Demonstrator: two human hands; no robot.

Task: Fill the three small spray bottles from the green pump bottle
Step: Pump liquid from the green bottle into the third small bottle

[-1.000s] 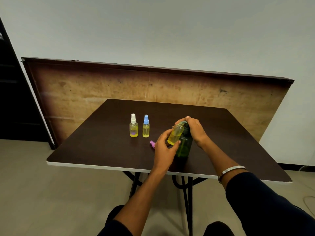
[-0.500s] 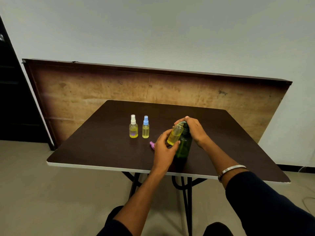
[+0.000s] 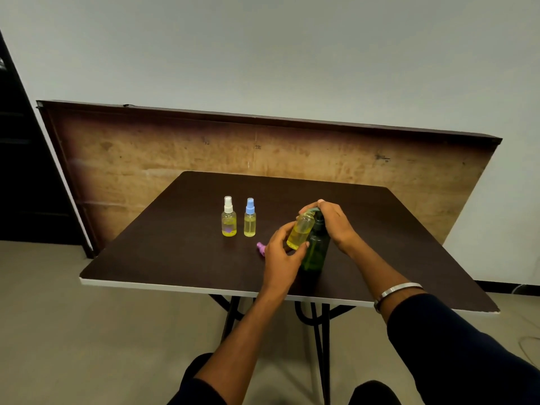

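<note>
The green pump bottle (image 3: 315, 252) stands near the front middle of the dark table (image 3: 181, 249). My right hand (image 3: 334, 223) lies over its pump head, fingers curled round the top. My left hand (image 3: 282, 255) holds an uncapped small bottle (image 3: 301, 232) with yellow liquid, tilted, its mouth up at the pump's spout. A pink spray cap (image 3: 261, 248) lies on the table just left of that hand. Two capped small spray bottles stand further left: one with a white cap (image 3: 228, 217), one with a blue cap (image 3: 250, 219), both holding yellow liquid.
A large brown board (image 3: 146, 153) leans against the wall behind the table. The table's white front edge (image 3: 175, 286) runs below my hands, with black legs underneath. A dark doorway is at far left.
</note>
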